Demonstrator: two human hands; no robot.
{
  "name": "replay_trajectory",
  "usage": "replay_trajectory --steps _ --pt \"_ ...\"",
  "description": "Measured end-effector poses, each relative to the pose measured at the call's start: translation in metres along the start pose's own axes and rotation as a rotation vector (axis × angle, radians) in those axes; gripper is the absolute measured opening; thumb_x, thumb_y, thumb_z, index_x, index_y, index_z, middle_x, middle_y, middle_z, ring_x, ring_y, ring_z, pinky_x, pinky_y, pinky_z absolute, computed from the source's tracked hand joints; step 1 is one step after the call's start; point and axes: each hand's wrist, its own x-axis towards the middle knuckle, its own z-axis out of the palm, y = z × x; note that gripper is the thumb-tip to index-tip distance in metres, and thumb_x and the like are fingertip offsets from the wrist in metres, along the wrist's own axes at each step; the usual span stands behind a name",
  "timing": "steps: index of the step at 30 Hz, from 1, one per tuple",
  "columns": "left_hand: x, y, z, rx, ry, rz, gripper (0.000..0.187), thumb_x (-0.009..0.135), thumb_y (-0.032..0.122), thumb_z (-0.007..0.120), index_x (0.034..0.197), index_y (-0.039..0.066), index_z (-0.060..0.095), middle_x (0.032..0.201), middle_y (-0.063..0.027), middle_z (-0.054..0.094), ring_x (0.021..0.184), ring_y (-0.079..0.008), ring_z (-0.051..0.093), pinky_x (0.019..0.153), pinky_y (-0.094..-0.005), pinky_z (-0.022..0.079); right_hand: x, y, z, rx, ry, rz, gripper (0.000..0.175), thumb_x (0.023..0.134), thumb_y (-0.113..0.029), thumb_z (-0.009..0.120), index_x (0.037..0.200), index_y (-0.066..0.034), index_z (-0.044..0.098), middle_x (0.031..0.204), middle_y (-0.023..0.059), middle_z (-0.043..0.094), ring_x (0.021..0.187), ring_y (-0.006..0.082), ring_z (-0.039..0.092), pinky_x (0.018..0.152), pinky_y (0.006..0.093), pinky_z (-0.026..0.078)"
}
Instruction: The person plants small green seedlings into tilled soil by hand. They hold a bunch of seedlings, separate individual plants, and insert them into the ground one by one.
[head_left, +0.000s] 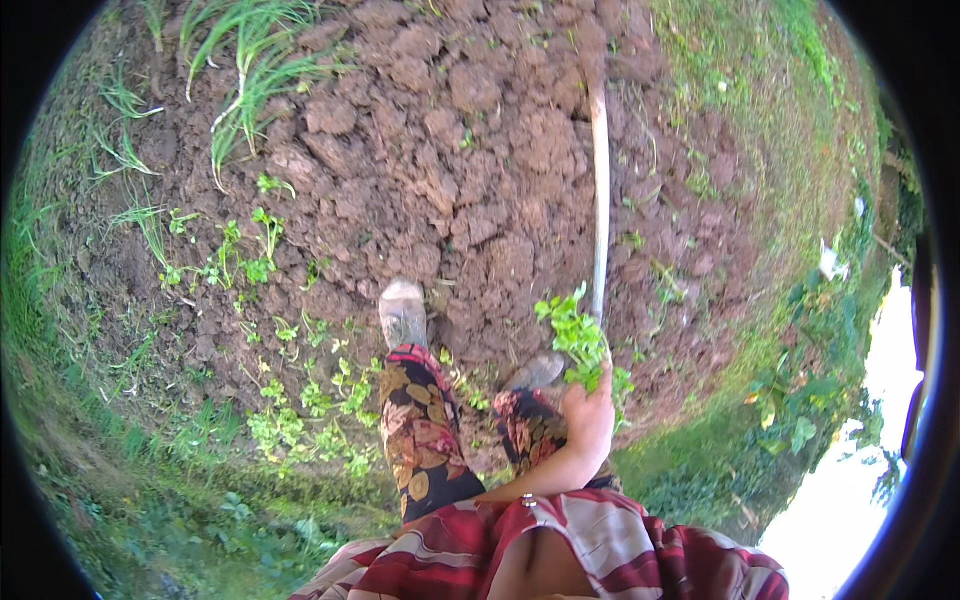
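Note:
My left hand reaches across in front of my right leg and holds a bunch of leafy green seedlings. A long pale wooden tool handle lies along the soil, its near end beside the bunch and my fingers. Whether the hand also touches the handle is unclear. The handle's far part is soil-brown, and no tool head can be made out. My right hand is out of view. Before me lies broken, cloddy brown soil.
Uprooted spring onion plants lie at the upper left. More leafy seedlings are scattered below them, with a denser patch beside my left leg. My muddy boot stands on the soil. A grassy strip borders the right side.

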Motion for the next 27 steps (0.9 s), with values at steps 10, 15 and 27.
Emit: replay_trajectory --steps 10,15,27 --pt "0.004 -0.012 0.0 -0.203 -0.05 -0.212 0.025 0.096 0.021 0.066 0.111 0.001 0.065 0.104 -0.0048 0.067 0.091 -0.0136 0.06 0.083 -0.0308 0.047 -0.044 -0.195 -0.135 0.554 0.775 -0.74 0.009 0.091 -0.005 0.06 0.098 0.0006 0.064 0.092 0.019 0.063 0.074 0.0314 0.062 0.067 0.0368 0.05" --pt "0.005 -0.005 0.002 -0.423 -0.179 -0.254 0.023 0.1 0.017 0.058 0.115 0.001 0.064 0.105 -0.0067 0.068 0.091 -0.0163 0.063 0.084 -0.0332 0.048 -0.095 -0.268 -0.187 0.726 0.57 -0.92 0.017 0.095 -0.011 0.063 0.107 -0.0002 0.065 0.097 0.0099 0.065 0.077 0.0134 0.062 0.068 0.0292 0.05" --pt "0.005 0.009 0.006 -0.462 -0.197 -0.312 0.03 0.1 0.019 0.058 0.124 0.0 0.06 0.119 -0.0056 0.063 0.111 -0.0143 0.056 0.098 -0.0301 0.041 -0.067 -0.272 -0.224 0.983 0.039 -0.705 0.022 0.088 -0.014 0.073 0.104 0.0002 0.068 0.087 0.0001 0.065 0.07 0.0073 0.057 0.062 0.0247 0.046"
